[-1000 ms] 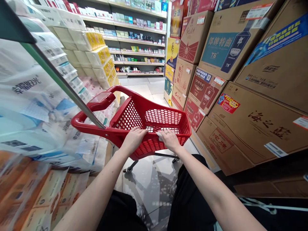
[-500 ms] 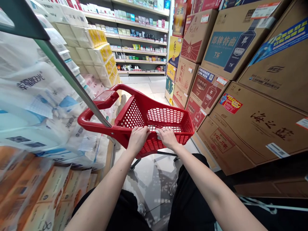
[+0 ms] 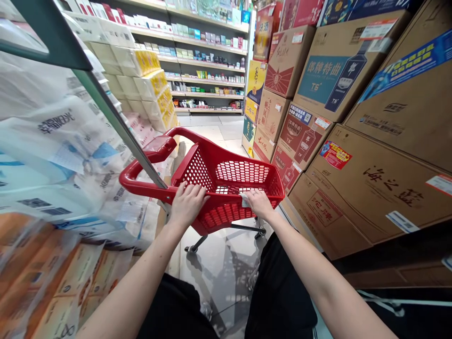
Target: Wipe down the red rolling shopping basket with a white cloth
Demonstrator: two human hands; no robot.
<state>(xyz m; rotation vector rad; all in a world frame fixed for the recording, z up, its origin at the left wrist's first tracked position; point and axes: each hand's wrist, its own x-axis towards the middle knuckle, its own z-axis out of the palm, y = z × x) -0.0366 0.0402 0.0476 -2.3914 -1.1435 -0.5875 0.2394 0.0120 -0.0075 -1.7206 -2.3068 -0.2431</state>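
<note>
A red plastic shopping cart [image 3: 221, 201] stands side-on before me, with an open, perforated basket. My left hand [image 3: 188, 200] grips the near rim towards the handle end, its fingers hooked over the top. Farther right along this rim, my right hand [image 3: 260, 203] presses a white wipe [image 3: 244, 200] against the edge. Part of the wipe sticks out to the left of my fingers; the rest is hidden under them. The cart's handle [image 3: 132, 178] lies at the left, beyond my left hand.
Wrapped tissue packs [image 3: 56, 136] are piled at the left. Liquor cartons [image 3: 391, 183] are stacked along the right. Behind the cart, shelves [image 3: 208, 68] hold small boxes and bottles. A green-grey pole [image 3: 116, 122] slants across the left, down to the cart. Tiled floor [image 3: 219, 268] lies underneath.
My left hand has slid left along the rim towards the handle. My right hand has shifted slightly right with the wipe, so the hands are farther apart.
</note>
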